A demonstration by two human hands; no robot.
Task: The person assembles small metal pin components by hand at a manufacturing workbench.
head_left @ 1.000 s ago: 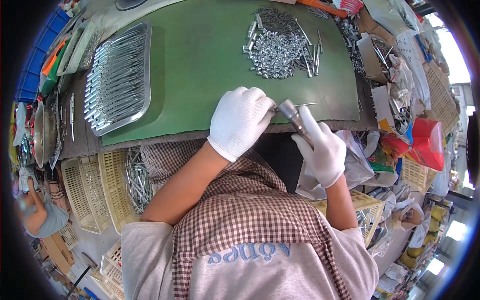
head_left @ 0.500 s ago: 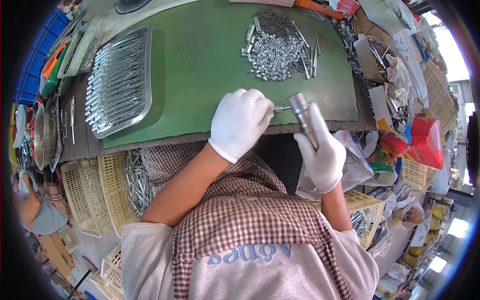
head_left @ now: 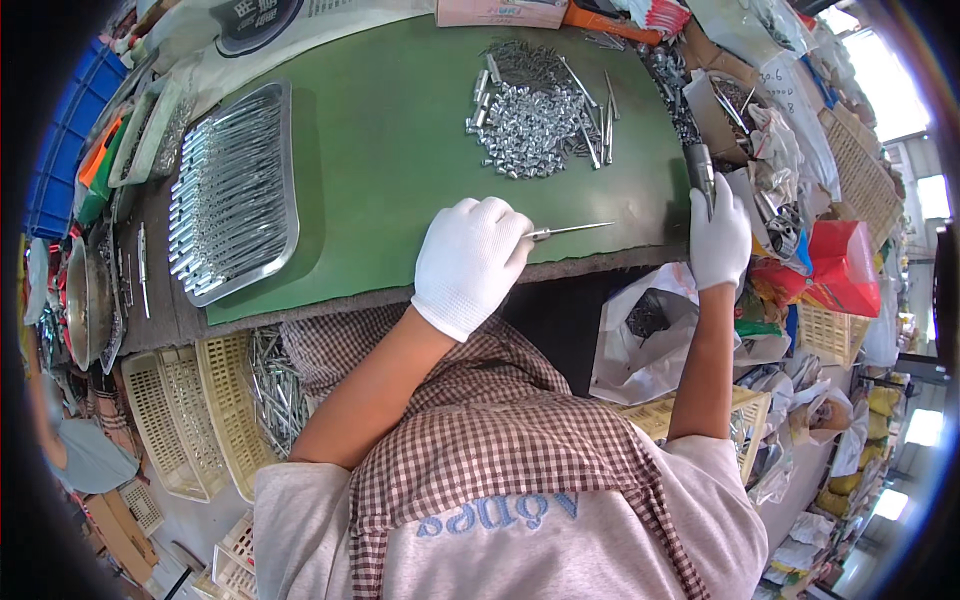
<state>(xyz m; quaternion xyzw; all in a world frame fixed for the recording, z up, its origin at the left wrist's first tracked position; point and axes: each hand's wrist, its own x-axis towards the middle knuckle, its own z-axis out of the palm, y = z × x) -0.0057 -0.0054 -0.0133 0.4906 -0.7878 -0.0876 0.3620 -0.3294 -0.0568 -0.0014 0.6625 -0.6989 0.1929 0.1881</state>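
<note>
My left hand [head_left: 468, 262], in a white knit glove, is closed just above the front edge of the green mat [head_left: 390, 130]. Between its thumb and fingers sits the thick end of a slim metal rod [head_left: 575, 229], whose thin pointed tip reaches right over the mat. My right hand [head_left: 720, 243], gloved too, is wrapped around a metal hammer [head_left: 700, 168] at the mat's right edge, its head pointing away from me. Beyond my left hand lies a heap of small silvery metal caps [head_left: 530, 130], with several longer rods [head_left: 608, 120] beside it.
A steel tray [head_left: 292, 200] of neatly lined-up metal rods stands at left on the mat. Plastic bags, an open carton [head_left: 715, 115] and a red bag [head_left: 840, 268] crowd the right side. Yellow crates [head_left: 225, 400] stand below the table at left.
My right hand has carried the hammer right, away from the rod, to the mat's right edge. My left hand keeps the rod and has shifted slightly left; the rod's tip is now uncovered.
</note>
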